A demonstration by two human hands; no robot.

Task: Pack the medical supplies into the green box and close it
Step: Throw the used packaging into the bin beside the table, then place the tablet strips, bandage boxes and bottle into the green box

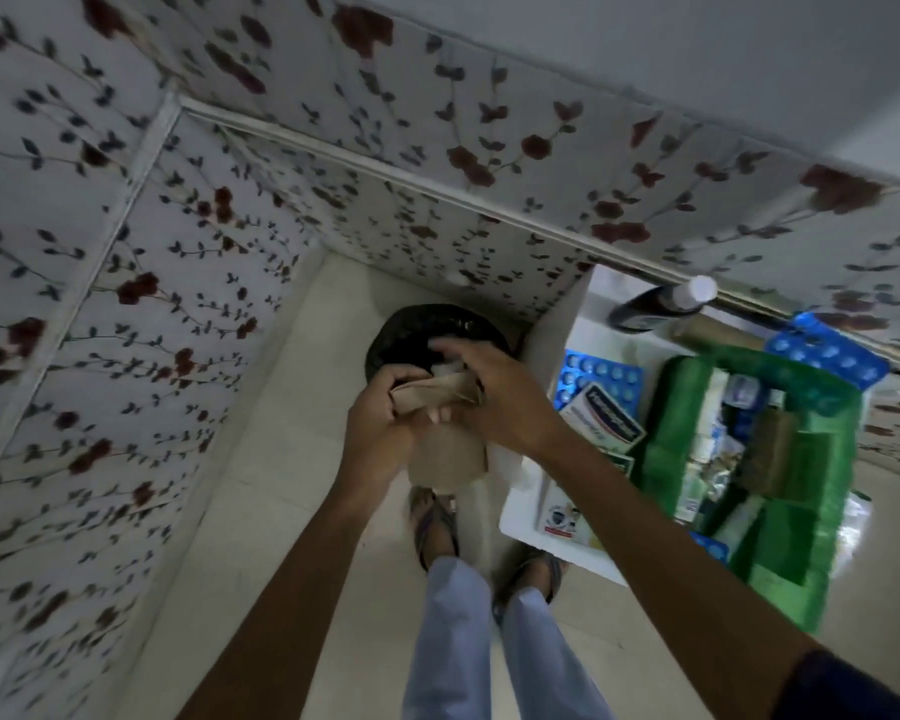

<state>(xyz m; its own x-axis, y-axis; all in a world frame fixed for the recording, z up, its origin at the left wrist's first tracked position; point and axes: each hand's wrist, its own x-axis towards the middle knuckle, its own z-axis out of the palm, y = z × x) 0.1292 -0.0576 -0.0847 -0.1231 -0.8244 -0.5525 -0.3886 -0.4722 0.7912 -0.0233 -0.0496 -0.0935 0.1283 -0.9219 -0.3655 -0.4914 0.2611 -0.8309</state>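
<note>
Both hands hold a crumpled brown paper bag (pixel 445 449) over the floor, just in front of a black bin (pixel 411 330). My left hand (pixel 380 423) grips the bag's folded top from the left. My right hand (pixel 489 392) closes over the top from the right. The green box (pixel 822 491) stands open on the white table (pixel 526 517) to the right, with several packets and bottles inside. Blue blister packs (pixel 601 379) and a white medicine carton (pixel 606 423) lie on the table beside the box.
A dark bottle with a white cap (pixel 655 304) lies at the table's back. Another blue blister pack (pixel 827 350) rests by the box's far edge. Flower-patterned walls close in on the left and behind. My sandalled feet (pixel 437 522) stand on the pale tiled floor.
</note>
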